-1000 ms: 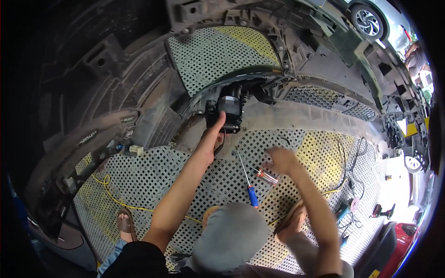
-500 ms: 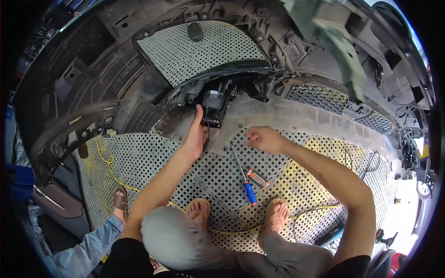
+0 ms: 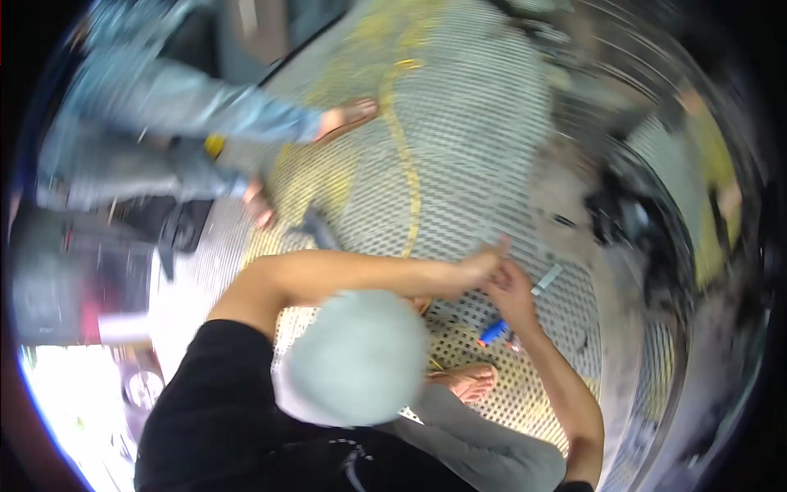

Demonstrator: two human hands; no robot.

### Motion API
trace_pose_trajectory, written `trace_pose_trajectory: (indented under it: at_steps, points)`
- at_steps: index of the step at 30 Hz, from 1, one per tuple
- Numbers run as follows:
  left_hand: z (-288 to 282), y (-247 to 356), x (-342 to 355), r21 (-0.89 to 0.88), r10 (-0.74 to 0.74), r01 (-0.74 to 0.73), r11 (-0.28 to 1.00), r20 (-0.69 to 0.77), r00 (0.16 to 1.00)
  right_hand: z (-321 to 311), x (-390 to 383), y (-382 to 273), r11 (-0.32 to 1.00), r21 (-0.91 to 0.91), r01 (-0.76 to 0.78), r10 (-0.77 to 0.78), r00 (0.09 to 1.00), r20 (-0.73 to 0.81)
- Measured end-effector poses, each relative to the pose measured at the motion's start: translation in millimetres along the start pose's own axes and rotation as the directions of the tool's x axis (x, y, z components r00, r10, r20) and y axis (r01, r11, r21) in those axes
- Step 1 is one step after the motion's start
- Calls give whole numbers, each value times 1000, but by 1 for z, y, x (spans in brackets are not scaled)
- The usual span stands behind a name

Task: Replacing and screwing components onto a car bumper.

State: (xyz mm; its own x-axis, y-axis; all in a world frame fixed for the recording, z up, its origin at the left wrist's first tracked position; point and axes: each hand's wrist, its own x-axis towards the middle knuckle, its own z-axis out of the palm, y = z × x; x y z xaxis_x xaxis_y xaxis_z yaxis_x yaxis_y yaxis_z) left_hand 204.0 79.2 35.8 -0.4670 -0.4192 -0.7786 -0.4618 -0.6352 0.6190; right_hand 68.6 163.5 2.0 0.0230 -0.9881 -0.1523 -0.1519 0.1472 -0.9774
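My left hand and my right hand meet near the middle right, fingers bent together; blur and overlap hide what is between them. A pale strip lies or sticks out just right of them, too blurred to identify. Below my hands a screwdriver with a blue handle rests on the perforated floor mat. A black car component sits in the dark bumper along the right, neither hand on it.
A co-worker's jeans-clad legs and sandalled feet stand at upper left. A yellow cord winds down the mat. A grey tool lies beside it. A dark vehicle part fills the left side. My grey-clad knee is below my arms.
The view has swung sharply left and blurred, bringing the co-worker's legs into sight. My left hand has come off the black component and now meets my right hand.
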Motion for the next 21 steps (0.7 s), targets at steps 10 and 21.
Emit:
trace_pose_trajectory:
  at_steps: [10,21]
  points:
    - [5,-17,13,-415,-39,-31,909,-160,986,24,24,-26,986,-129,-107,122,987,109]
    - [-13,-29,11,-470,70,-190,862,-262,963,53,42,-41,917,-398,-34,73,994,84]
